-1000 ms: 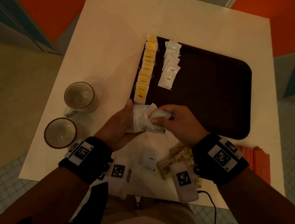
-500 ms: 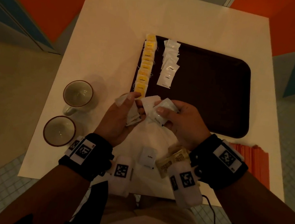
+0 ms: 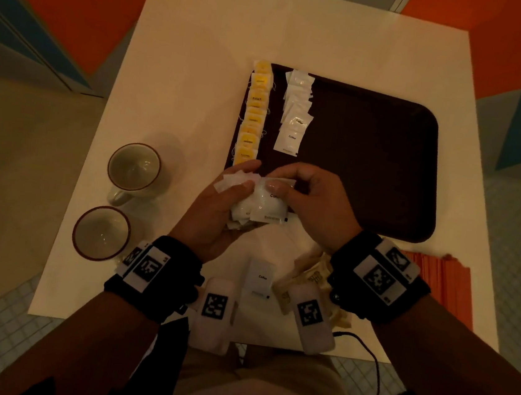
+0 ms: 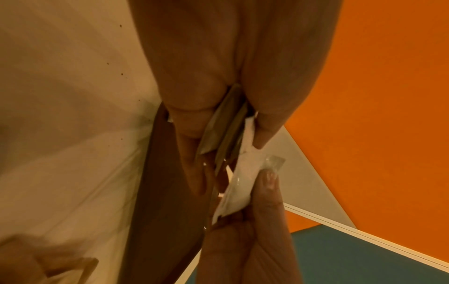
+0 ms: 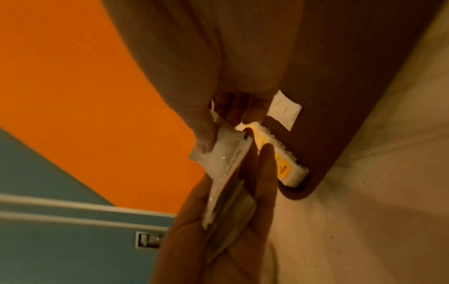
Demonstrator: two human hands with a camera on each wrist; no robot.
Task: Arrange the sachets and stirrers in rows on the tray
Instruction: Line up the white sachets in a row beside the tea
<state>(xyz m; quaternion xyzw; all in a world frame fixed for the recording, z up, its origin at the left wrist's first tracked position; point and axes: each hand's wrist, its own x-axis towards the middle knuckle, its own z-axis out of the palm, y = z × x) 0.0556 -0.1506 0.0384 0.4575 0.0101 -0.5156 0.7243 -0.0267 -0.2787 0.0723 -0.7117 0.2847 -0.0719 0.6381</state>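
A: So, where are the hands?

B: Both are just above the near left corner of the dark tray (image 3: 386,166). The left hand (image 3: 215,211) has its thumb and fingers wrapped round a small stack of white sachets (image 3: 244,210). The right hand (image 3: 313,203) pinches the top sachet (image 3: 271,203) of that stack between thumb and forefinger, at its far edge.

A: Can you read that one?

B: Partly; the print starts "Co", and the thumb covers the rest.

A: And what's on the tray?

B: Two rows along its left side, running from far to near. The yellow tea sachets (image 3: 254,115) lie against the left rim, overlapping one another. Just to their right is a shorter row of white coffee sachets (image 3: 294,113), also overlapping. The rest of the tray is bare.

A: And loose on the table (image 3: 205,45)?

B: One white coffee sachet (image 3: 260,277) lies near the front edge, between the wrists. A heap of tan sachets (image 3: 309,274) sits just right of it, partly under the right wrist. The orange stirrers (image 3: 450,284) lie in a bundle at the near right, off the tray. Two cups (image 3: 132,169) stand at the left, well apart from the tray.
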